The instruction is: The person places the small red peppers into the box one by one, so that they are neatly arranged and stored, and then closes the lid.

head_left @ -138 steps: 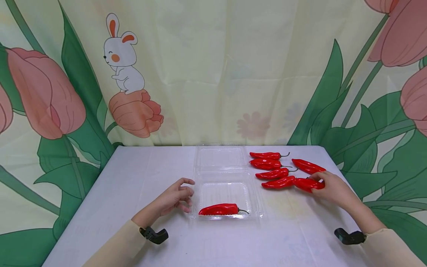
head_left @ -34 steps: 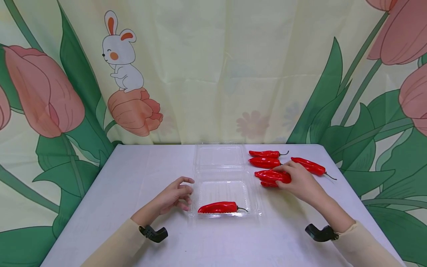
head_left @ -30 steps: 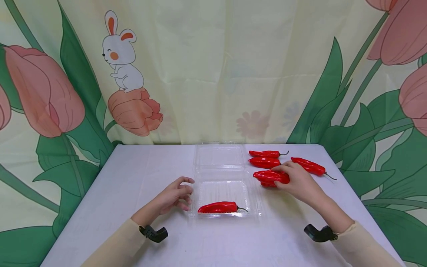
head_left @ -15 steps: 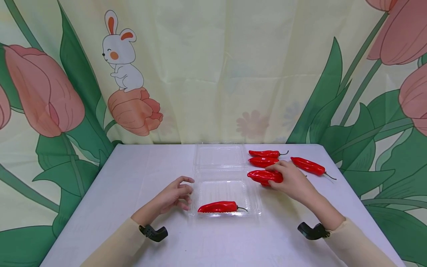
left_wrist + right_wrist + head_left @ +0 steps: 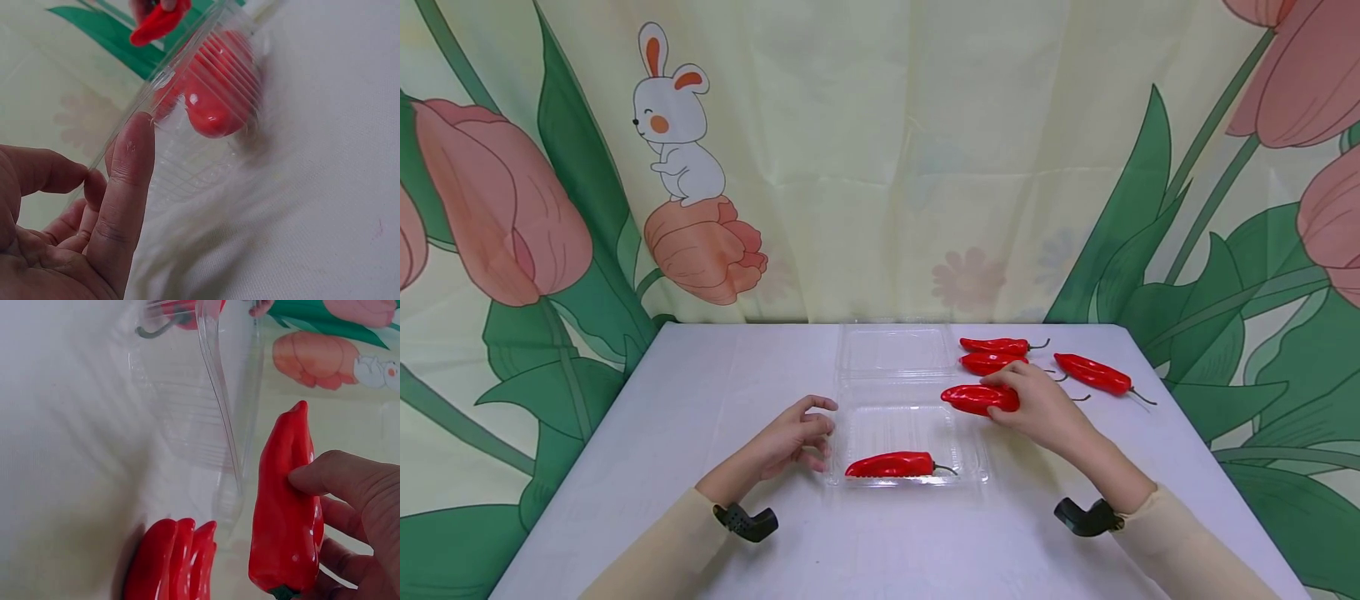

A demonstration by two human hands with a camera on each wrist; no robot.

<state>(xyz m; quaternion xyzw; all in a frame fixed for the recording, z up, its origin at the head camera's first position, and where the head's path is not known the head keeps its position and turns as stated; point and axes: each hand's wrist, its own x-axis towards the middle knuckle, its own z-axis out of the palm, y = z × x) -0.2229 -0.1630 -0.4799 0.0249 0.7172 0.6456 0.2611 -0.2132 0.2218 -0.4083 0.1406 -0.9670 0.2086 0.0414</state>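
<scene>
My right hand [image 5: 1037, 408] grips a red chili pepper [image 5: 973, 398] between thumb and fingers, its tip pointing left over the right rim of the clear plastic clamshell box [image 5: 902, 425]. In the right wrist view this held pepper [image 5: 281, 512] appears above the table, green stem end low. Another red pepper [image 5: 891, 465] lies along the box's front side, stem to the right. My left hand [image 5: 790, 437] stays at the box's left edge, fingers relaxed; in the left wrist view its fingertips touch or nearly touch the rim.
Several red peppers lie in a row [image 5: 178, 562] right of the box, partly hidden behind my right hand. One more pepper [image 5: 1093, 373] lies apart at the far right. The box's lid [image 5: 895, 352] is folded back toward the patterned curtain [image 5: 850, 167].
My right hand has picked up a pepper from the right side of the row and carried it left to the box's right rim. My left hand has stayed in place.
</scene>
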